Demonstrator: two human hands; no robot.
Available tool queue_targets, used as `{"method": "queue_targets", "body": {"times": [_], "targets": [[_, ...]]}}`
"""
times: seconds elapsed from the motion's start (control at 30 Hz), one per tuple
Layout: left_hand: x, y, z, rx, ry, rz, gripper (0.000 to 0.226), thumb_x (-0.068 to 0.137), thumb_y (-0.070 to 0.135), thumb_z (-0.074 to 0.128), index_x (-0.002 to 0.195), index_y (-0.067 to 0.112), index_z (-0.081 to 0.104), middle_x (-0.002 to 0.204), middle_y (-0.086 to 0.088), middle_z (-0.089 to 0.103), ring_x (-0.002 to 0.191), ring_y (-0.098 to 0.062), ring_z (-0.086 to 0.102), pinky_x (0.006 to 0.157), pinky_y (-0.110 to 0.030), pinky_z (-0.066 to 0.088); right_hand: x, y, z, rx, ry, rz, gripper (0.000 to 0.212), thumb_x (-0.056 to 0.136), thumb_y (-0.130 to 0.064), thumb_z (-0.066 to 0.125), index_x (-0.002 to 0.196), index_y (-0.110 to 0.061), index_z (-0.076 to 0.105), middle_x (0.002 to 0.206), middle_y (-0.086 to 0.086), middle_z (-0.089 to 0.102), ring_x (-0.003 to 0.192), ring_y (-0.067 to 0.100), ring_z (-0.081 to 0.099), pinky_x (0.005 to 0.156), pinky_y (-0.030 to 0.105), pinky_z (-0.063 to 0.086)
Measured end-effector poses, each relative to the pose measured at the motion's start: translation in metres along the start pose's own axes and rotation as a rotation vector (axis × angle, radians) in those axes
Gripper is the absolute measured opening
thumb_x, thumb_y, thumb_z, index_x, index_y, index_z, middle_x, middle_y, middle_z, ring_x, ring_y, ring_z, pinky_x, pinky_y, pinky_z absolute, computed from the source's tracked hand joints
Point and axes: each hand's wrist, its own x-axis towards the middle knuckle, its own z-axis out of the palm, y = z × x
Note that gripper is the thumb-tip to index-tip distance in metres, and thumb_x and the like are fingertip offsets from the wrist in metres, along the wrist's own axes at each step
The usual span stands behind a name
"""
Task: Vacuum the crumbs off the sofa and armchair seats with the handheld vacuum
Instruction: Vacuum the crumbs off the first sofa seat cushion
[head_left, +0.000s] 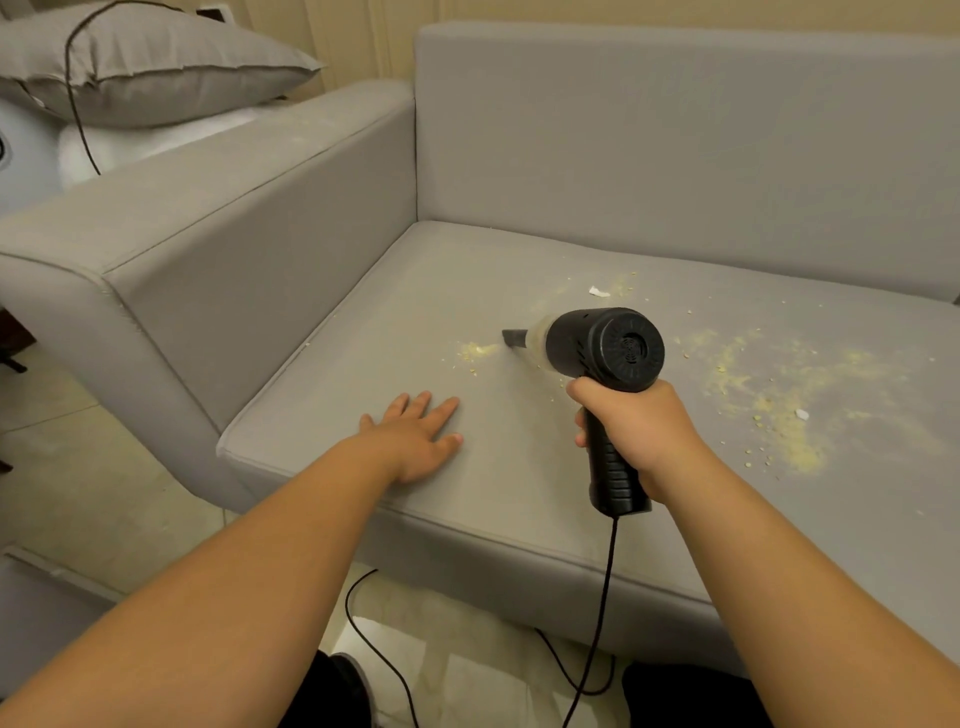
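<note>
My right hand (636, 431) grips the handle of the black handheld vacuum (602, 345). Its dark nozzle (514, 338) points left, close to a small patch of yellow crumbs (475, 351) on the grey sofa seat (363, 364). A much larger spread of crumbs (779, 395) lies on the seat to the right of the vacuum, with a few white scraps (598, 291) among them. My left hand (418, 434) rests flat on the seat near its front edge, fingers straight, left of the vacuum.
The sofa's left armrest (208, 218) and backrest (675, 156) bound the seat. A grey pillow (150, 62) lies beyond the armrest with a dark cord over it. The vacuum's black cord (597, 623) hangs from the handle to the tiled floor (104, 467).
</note>
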Motion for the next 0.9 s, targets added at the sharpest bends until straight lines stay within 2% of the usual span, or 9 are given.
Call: {"method": "queue_targets", "body": {"times": [0.17,0.47,0.7,0.9], "targets": [[0.001,0.001,0.004,0.024,0.001,0.0,0.064,0.103,0.068,0.02,0.16,0.052,-0.003,0.172,0.008,-0.014,0.159,-0.022,-0.012,0.123,-0.065,0.001,-0.004,0.001,0.008,-0.028,-0.035,-0.01,0.009,0.087,-0.015,0.076,0.093,-0.01,0.071,0.073,0.009,0.071,0.058,0.02,0.069,0.063,0.033,0.058],[-0.005,0.004,0.009,0.095,0.02,-0.014,0.065,0.102,0.069,0.018,0.16,0.052,-0.004,0.172,0.008,-0.014,0.159,-0.024,-0.012,0.12,-0.068,-0.006,-0.015,0.005,-0.006,0.001,0.018,-0.009,0.009,0.087,-0.015,0.075,0.093,-0.009,0.072,0.074,0.011,0.071,0.059,0.021,0.069,0.07,0.039,0.059],[-0.013,0.007,0.007,0.02,-0.005,-0.008,0.065,0.103,0.068,0.02,0.16,0.051,-0.005,0.172,0.008,-0.015,0.159,-0.023,-0.01,0.122,-0.067,0.002,-0.023,0.004,0.015,-0.035,-0.088,-0.008,0.01,0.087,-0.015,0.075,0.091,-0.007,0.071,0.073,0.012,0.071,0.056,0.02,0.068,0.067,0.036,0.058],[-0.023,0.012,0.003,0.008,-0.03,-0.021,0.065,0.104,0.067,0.022,0.161,0.05,-0.004,0.172,0.009,-0.016,0.159,-0.023,-0.012,0.122,-0.067,0.003,-0.021,0.002,0.022,-0.033,-0.024,-0.032,0.016,0.085,-0.016,0.075,0.096,-0.003,0.073,0.073,0.011,0.071,0.057,0.019,0.07,0.07,0.038,0.059]]}}
